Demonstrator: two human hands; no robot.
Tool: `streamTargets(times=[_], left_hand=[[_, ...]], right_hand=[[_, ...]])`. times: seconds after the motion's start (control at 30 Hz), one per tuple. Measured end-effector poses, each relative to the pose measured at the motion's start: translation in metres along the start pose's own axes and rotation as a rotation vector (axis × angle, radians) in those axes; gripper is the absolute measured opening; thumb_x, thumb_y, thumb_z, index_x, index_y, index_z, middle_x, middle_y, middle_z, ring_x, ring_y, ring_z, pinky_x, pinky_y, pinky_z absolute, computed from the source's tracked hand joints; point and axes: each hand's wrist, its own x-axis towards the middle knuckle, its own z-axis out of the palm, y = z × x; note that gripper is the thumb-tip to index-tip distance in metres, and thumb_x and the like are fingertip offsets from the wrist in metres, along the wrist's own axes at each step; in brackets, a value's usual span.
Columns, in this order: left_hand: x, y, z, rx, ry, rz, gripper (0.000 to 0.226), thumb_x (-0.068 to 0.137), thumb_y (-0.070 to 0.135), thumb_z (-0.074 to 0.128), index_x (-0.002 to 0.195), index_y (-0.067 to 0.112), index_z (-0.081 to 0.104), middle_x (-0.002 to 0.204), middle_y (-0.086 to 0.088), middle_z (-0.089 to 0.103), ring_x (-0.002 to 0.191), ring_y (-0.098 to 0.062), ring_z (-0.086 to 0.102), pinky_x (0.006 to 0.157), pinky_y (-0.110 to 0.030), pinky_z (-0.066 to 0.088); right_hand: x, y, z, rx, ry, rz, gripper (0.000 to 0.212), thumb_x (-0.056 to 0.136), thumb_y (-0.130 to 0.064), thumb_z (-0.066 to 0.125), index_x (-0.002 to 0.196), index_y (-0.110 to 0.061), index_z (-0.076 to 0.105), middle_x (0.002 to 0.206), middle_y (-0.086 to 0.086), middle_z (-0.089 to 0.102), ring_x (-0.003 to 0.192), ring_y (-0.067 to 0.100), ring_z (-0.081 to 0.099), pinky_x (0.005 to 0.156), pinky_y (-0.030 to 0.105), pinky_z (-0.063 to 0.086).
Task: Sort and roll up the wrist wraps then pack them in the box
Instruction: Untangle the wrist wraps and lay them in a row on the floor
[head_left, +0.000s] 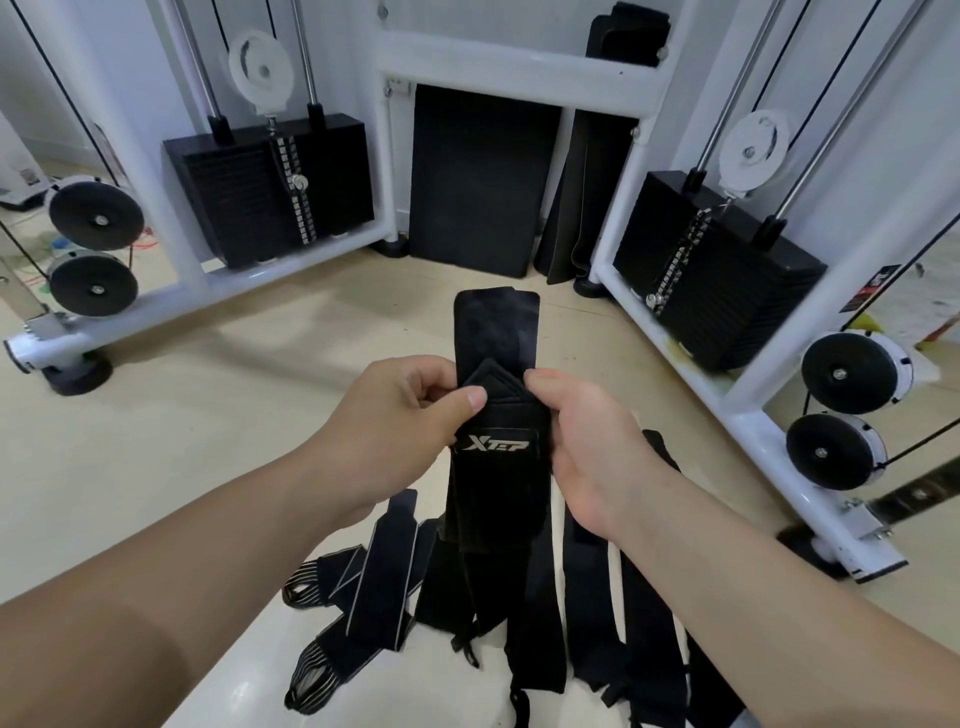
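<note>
Left hand (395, 410) and right hand (587, 447) pinch a black wrist wrap (496, 415) above loose wraps (374, 582) on a white counter (260, 654), beside a cable machine (270, 182).

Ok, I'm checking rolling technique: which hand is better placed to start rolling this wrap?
Probably the left hand: its thumb pinches the wrist wrap at the folded flap, while the right hand grips its side edge, steadying it.

A single view, from a camera on the person's head, pitched forward and down; it looks along both forearms, close to the left hand (395, 410) and right hand (587, 447) pinching a wrist wrap (496, 467) at centre (wide lens, bowed edges); farther off it faces the cable machine (519, 62) across the floor (156, 441).
</note>
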Motion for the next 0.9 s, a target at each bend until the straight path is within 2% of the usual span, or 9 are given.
streamTargets(times=[0.1,0.17,0.23,0.33,0.4,0.53,0.67,0.77,0.9], left_hand=[[0.004,-0.001,0.000,-0.055,0.053,-0.011,0.011,0.099,0.015,0.074,0.088,0.018,0.073,0.076,-0.005,0.074,0.070,-0.010,0.067,0.068,-0.020,0.056],[0.005,-0.001,0.000,-0.100,0.070,-0.018,0.008,0.094,0.015,0.079,0.097,0.014,0.072,0.081,-0.010,0.076,0.070,-0.012,0.068,0.067,-0.021,0.056],[0.007,-0.003,0.000,-0.093,0.092,-0.016,0.011,0.092,0.016,0.081,0.096,0.012,0.072,0.083,-0.012,0.075,0.070,-0.014,0.067,0.067,-0.021,0.057],[0.007,-0.003,0.001,-0.095,0.106,-0.019,0.009,0.092,0.017,0.082,0.093,0.012,0.074,0.081,-0.007,0.074,0.069,-0.012,0.067,0.067,-0.020,0.058],[0.005,-0.004,0.003,-0.097,0.125,-0.016,0.009,0.092,0.017,0.082,0.093,0.012,0.074,0.081,-0.007,0.074,0.069,-0.010,0.067,0.066,-0.018,0.058],[0.003,-0.004,0.006,-0.075,0.175,0.000,0.010,0.091,0.017,0.083,0.093,0.013,0.074,0.089,-0.013,0.076,0.071,-0.013,0.069,0.065,-0.019,0.059],[0.004,-0.002,0.007,-0.099,0.212,-0.012,0.015,0.088,0.017,0.086,0.094,0.009,0.074,0.074,-0.009,0.073,0.064,-0.015,0.073,0.065,-0.025,0.064],[0.004,-0.003,0.007,-0.135,0.217,-0.033,0.015,0.089,0.017,0.085,0.097,0.008,0.077,0.062,0.000,0.072,0.061,-0.014,0.074,0.070,-0.033,0.068],[0.004,-0.007,0.010,-0.162,0.223,-0.042,0.028,0.090,0.019,0.085,0.113,0.005,0.077,0.064,-0.001,0.074,0.062,-0.016,0.076,0.069,-0.034,0.068]], right_hand=[[-0.002,-0.002,-0.001,-0.035,0.004,-0.029,0.030,0.108,-0.025,0.052,0.119,-0.012,0.077,0.116,0.018,0.080,0.103,0.033,0.079,0.060,0.033,0.064],[-0.001,-0.002,-0.001,-0.054,0.008,-0.049,0.029,0.108,-0.023,0.052,0.118,-0.011,0.076,0.117,0.019,0.079,0.091,0.027,0.079,0.055,0.029,0.061],[-0.002,-0.001,-0.001,-0.062,0.002,-0.049,0.029,0.108,-0.022,0.052,0.119,-0.010,0.075,0.117,0.020,0.079,0.084,0.024,0.077,0.052,0.028,0.060],[-0.002,-0.001,0.000,-0.030,-0.018,-0.015,0.031,0.107,-0.023,0.051,0.120,-0.011,0.076,0.116,0.019,0.080,0.087,0.027,0.078,0.050,0.029,0.060],[-0.002,0.002,0.000,-0.025,-0.019,-0.006,0.031,0.107,-0.024,0.051,0.120,-0.014,0.077,0.117,0.017,0.080,0.100,0.029,0.078,0.057,0.032,0.061],[0.002,0.007,-0.001,-0.031,0.003,-0.036,0.031,0.106,-0.027,0.051,0.119,-0.018,0.079,0.117,0.012,0.081,0.116,0.034,0.075,0.082,0.043,0.061],[0.003,0.010,0.000,-0.024,-0.018,-0.064,0.036,0.109,-0.026,0.045,0.122,-0.015,0.077,0.120,0.013,0.080,0.121,0.037,0.072,0.111,0.054,0.053],[0.003,0.014,0.001,0.015,-0.033,-0.078,0.038,0.110,-0.027,0.043,0.123,-0.015,0.076,0.122,0.015,0.079,0.122,0.037,0.072,0.115,0.057,0.050],[0.001,0.018,0.004,0.058,-0.044,-0.043,0.040,0.111,-0.035,0.045,0.124,-0.015,0.076,0.123,0.018,0.078,0.117,0.039,0.075,0.109,0.060,0.055]])
